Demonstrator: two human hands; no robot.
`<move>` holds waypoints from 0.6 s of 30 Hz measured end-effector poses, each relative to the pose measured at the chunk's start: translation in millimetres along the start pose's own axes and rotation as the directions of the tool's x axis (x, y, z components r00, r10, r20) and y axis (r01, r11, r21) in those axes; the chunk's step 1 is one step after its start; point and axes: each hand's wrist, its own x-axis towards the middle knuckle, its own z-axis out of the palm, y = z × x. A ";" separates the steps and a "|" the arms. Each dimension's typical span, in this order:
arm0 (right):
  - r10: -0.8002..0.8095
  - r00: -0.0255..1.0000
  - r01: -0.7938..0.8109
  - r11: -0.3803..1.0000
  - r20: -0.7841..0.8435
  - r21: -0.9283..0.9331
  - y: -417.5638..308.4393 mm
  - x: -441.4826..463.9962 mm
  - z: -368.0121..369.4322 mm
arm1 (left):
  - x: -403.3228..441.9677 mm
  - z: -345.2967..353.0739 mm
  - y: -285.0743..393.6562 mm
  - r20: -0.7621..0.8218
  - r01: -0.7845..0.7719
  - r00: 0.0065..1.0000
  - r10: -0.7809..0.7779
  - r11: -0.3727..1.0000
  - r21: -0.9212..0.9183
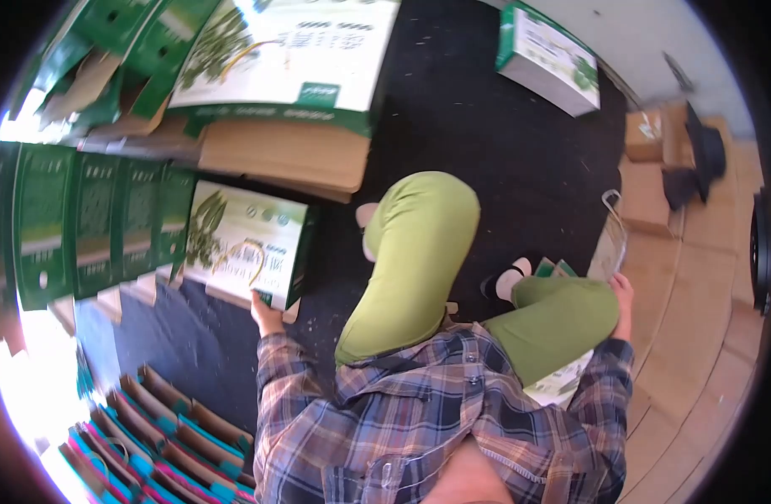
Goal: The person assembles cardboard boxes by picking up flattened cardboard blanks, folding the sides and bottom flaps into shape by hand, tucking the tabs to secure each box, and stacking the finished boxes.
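I see the L hand (268,320) at the near edge of a white-and-green printed cardboard box (247,235) toward the black matte floor's (452,109) L edge, fingers bent, grip unclear; R hand (623,301) is by the green cloth trouser knee (591,307), fingers part-hidden, can't tell. Step's prob. steadying the box; next move calls for a sure hold. Printed face up, green side facing R, long axis unclear.

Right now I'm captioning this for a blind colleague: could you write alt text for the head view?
A person's left hand touches the edge of a printed box beside a row of green boxes; the right hand is by the bent right knee, its grip unclear. Brown cardboard lies beyond.
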 end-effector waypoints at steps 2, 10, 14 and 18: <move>-0.028 0.998 0.028 1.000 -0.050 0.004 30.9 -22.6 -2.5 | 9.3 -1.9 4.6 -0.049 0.028 0.999 -0.023 0.994 0.107; 0.234 0.970 -0.223 0.965 -0.065 0.139 22.0 -117.0 83.1 | 13.1 6.5 17.4 -0.239 -0.165 0.774 0.587 0.550 0.819; 0.371 0.926 -0.348 0.909 -0.065 0.231 23.0 -168.7 115.4 | -51.9 67.1 -4.4 0.121 -0.467 0.663 0.739 0.282 0.838; 0.471 0.882 -0.444 0.840 -0.014 0.312 32.9 -196.6 136.7 | -88.9 127.1 -16.8 0.427 -0.690 0.611 0.667 0.184 0.700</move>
